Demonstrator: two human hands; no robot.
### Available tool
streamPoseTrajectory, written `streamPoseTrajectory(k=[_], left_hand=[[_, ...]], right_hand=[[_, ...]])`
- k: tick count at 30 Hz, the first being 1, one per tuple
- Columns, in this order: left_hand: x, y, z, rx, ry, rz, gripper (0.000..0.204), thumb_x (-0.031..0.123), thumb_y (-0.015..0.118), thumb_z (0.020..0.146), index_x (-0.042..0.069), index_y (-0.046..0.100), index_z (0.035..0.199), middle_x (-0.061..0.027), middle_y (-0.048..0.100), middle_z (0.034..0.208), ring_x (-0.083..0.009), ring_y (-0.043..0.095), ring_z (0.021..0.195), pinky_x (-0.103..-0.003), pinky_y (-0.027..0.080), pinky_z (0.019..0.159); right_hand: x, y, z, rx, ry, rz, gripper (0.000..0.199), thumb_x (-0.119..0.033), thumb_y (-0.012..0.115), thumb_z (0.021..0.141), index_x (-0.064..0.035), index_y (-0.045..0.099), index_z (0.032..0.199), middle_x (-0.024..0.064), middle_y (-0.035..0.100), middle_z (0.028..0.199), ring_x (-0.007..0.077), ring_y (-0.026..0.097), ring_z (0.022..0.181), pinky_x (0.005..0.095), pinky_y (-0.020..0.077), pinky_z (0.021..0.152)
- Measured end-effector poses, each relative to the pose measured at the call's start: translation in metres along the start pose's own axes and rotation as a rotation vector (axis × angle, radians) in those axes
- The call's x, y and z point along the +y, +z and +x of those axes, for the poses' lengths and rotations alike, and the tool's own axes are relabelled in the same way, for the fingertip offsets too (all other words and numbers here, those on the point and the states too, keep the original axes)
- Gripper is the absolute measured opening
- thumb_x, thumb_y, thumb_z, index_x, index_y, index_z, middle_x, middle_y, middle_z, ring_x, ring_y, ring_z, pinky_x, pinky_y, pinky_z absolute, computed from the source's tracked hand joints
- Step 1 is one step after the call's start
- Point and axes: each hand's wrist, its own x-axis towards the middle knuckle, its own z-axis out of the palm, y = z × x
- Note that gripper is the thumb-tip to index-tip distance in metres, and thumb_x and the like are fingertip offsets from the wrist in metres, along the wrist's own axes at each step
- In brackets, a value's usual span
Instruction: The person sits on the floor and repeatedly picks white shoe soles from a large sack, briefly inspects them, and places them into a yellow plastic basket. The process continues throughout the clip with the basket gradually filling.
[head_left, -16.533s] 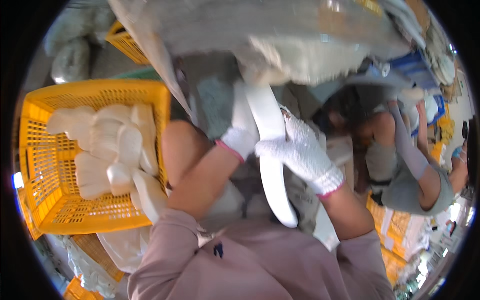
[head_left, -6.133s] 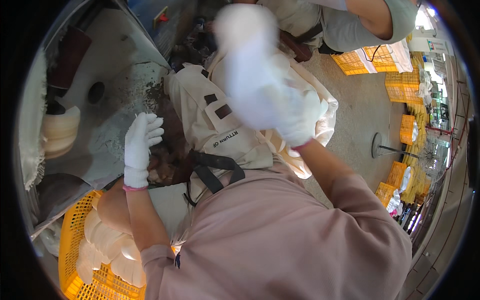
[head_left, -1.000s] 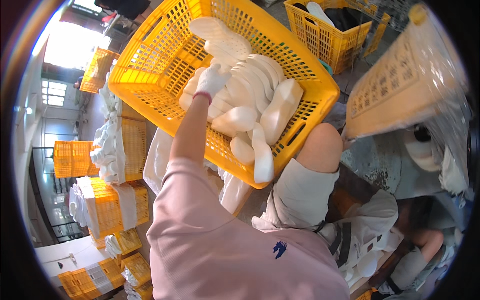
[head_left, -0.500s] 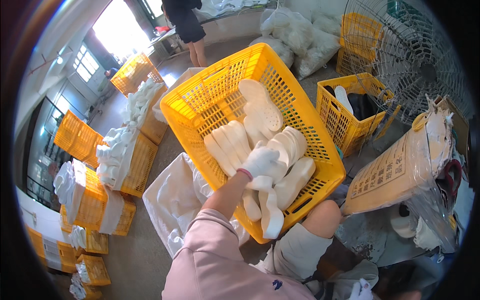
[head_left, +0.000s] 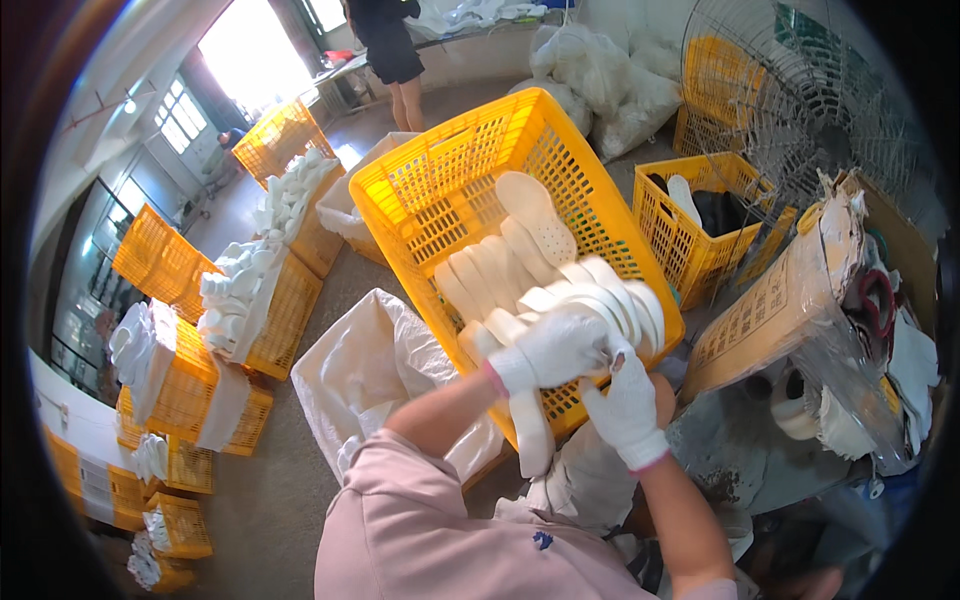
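Observation:
A yellow perforated crate [head_left: 415, 215] tilts in front of me, with several thick white insoles [head_left: 540, 225] in it. Most stand in rows; one with small holes lies higher up. My left hand [head_left: 555, 350], in a white glove, is over the near insoles, its fingers curled and partly blurred. My right hand [head_left: 628, 410], gloved too, meets its fingertips at the crate's near side. Both hands look closed in a pinch there; what is between them is too small to make out. A bent white strip [head_left: 532, 435] hangs over the near rim, below my left hand.
A white sack [head_left: 350, 350] lies open left of the crate. Stacked yellow crates [head_left: 285, 320] with white pieces line the left. At right are a torn cardboard box [head_left: 760, 320], a wire fan guard [head_left: 790, 110] and another yellow crate [head_left: 690, 240]. Another person [head_left: 390, 60] stands at the back.
My right hand has come up from the lower right to meet the left. My left hand has shifted right, and the near insoles are now lined up in a row.

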Motion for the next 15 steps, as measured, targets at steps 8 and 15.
streamPoseTrajectory(k=[8,15], left_hand=[[-0.088,0.054,-0.024,0.278,-0.076,-0.170,0.059,0.027,0.077,0.091,0.004,0.061,0.143,-0.0203,0.062,0.139,-0.0358,0.063,0.128,-0.042,0.048,0.113],[-0.140,0.120,0.041,-0.157,-0.170,-0.108,0.070,0.018,0.066,0.100,0.013,0.037,0.163,-0.0227,0.057,0.152,-0.0361,0.061,0.137,-0.042,0.046,0.116]], right_hand=[[0.055,0.076,-0.025,-0.203,-0.028,-0.177,0.022,-0.031,0.067,0.098,-0.0100,0.073,0.096,0.0168,0.073,0.079,0.0358,0.073,0.072,0.0492,0.0590,0.067],[-0.027,0.018,-0.038,-0.112,-0.374,0.101,0.012,-0.022,0.075,0.094,-0.0109,0.073,0.091,0.0111,0.067,0.076,0.0292,0.067,0.066,0.0449,0.0530,0.061]])
